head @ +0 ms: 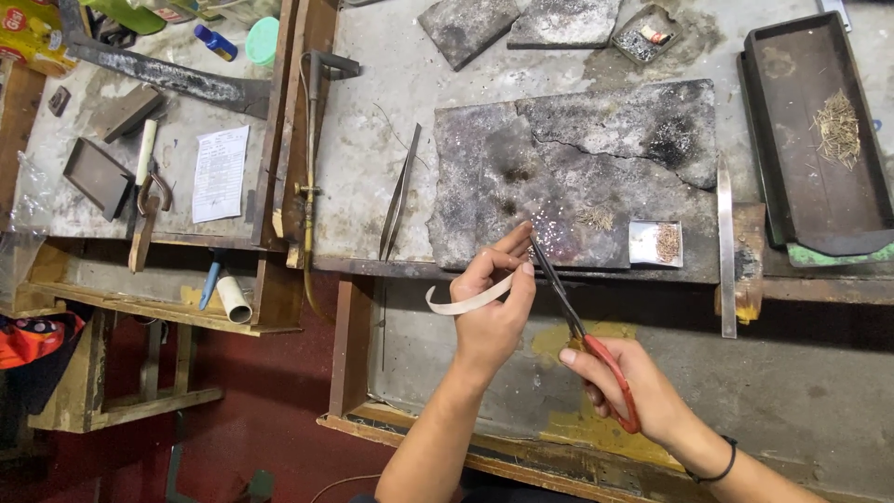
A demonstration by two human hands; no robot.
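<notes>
Left hand (492, 307) is pinching a metal strip (466, 300) trailing toward nine o'clock; right hand (633, 387) is gripping red-handled shears (568, 312), blades meeting the strip's tip at twelve o'clock.

scissors (596, 349): red-orange handles, dark blades
strip (466, 300): pale, silvery-white
slab (577, 177): grey, mottled with black scorch marks and bright specks
tray (819, 140): dark brown, holding straw-coloured bits
tabletop (372, 168): dusty grey-white
lid (264, 40): mint green
floor (261, 410): deep red
</notes>
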